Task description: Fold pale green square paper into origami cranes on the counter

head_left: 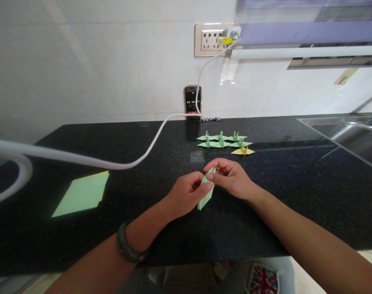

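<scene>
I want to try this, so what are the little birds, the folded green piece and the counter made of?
Little birds: paper, it seems, matte, with sharp creases and thin wings.
Folded green piece: likely matte paper too, its thin layers showing at the edge.
Counter: perhaps granite, polished, since it's dark, speckled and shows reflections.

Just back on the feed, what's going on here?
A person's left hand and right hand together grip a folded green paper over the black counter. Beyond them sit six green paper cranes and one yellow crane. Green and yellow sheets lie to the left; a phone stands against the wall.
</scene>
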Demonstrator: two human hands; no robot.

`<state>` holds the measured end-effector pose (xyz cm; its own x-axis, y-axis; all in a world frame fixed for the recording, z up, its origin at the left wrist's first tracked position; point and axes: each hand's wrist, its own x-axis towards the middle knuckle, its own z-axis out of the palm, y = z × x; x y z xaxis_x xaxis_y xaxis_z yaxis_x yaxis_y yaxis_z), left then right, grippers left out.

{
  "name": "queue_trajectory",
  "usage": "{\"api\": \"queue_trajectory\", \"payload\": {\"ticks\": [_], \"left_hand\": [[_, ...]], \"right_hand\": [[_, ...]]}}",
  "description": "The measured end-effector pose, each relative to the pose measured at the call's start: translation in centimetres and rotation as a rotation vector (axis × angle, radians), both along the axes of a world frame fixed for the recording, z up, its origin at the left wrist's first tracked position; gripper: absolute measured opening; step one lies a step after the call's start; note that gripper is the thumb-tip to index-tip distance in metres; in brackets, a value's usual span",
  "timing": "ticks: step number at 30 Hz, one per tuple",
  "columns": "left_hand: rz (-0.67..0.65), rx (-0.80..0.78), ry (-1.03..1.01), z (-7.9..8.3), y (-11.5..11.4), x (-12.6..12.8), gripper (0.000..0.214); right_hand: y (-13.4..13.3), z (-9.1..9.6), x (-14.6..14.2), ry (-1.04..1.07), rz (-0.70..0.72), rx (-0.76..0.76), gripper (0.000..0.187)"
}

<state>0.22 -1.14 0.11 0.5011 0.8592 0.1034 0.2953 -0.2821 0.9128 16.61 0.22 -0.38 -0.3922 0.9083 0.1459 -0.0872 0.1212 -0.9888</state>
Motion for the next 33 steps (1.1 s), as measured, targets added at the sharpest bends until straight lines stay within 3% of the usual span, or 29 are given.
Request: {"api": "queue_trajectory", "payload": {"ticks": [9,18,22,26,30,33], "left_hand": [[0.068,0.099,0.117,0.1,0.3,-0.3,0.030],[0.119,0.169,0.116,-0.3,0.4,-0.1,0.024],[0.156,0.161,0.085,-0.5,0.6,-0.2,0.023],[0.192,0.181,0.097,-0.6,0.7,-0.3,0.023],[0.205,0.219,0.112,-0.7,0.7,-0.3,0.022],[0.199,0.228,0.125,-0.7,0.7,-0.3,0.023]], "right_hand": [[-0.4,1.2,0.8,-0.381,-0.084,0.353,0.011],[-0.4,1.2,0.7,-0.456,-0.099,0.442,0.007],[-0.5,1.1,0.5,-0.457,-0.111,0.450,0.008],[-0.3,0.6,0.3,-0.364,-0.190,0.358,0.023],[0.1,0.3,0.3,-0.258,-0.108,0.180,0.017],[0.2,0.3,0.3,-0.239,-0.073,0.141,0.016]]}}
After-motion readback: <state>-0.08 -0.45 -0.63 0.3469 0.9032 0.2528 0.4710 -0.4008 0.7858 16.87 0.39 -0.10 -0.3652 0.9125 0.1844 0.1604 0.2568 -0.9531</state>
